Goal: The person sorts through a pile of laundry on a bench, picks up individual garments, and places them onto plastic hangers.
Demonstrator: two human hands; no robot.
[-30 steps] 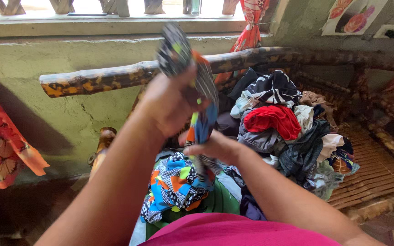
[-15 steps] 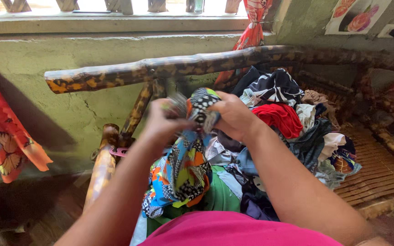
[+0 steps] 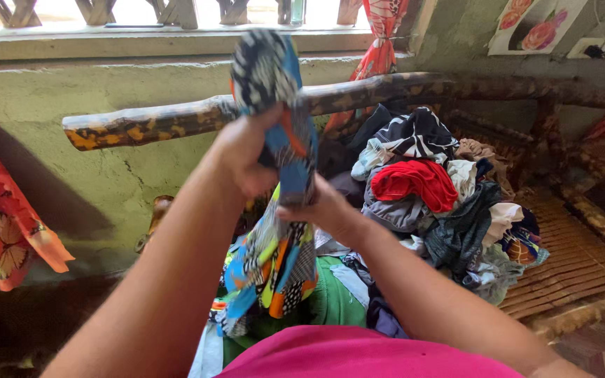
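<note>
A bright patterned cloth (image 3: 279, 252) in blue, orange, black and white hangs twisted in front of me. My left hand (image 3: 243, 154) grips it high up, with its upper end (image 3: 264, 66) sticking out above the fist. A little lower, my right hand (image 3: 320, 210) pinches the same cloth, and the rest drapes down toward my lap. A green garment (image 3: 334, 301) lies under it.
A heap of mixed clothes (image 3: 435, 203), with a red piece on top, lies on a bamboo bench (image 3: 575, 266) to the right. A mottled wooden rail (image 3: 148, 126) crosses behind my hands. An orange butterfly-print cloth (image 3: 1, 224) hangs at the left by the green wall.
My left hand has risen from chest height, pulling the patterned cloth upward. My right hand has slid down along it, so the cloth is stretched long again.
</note>
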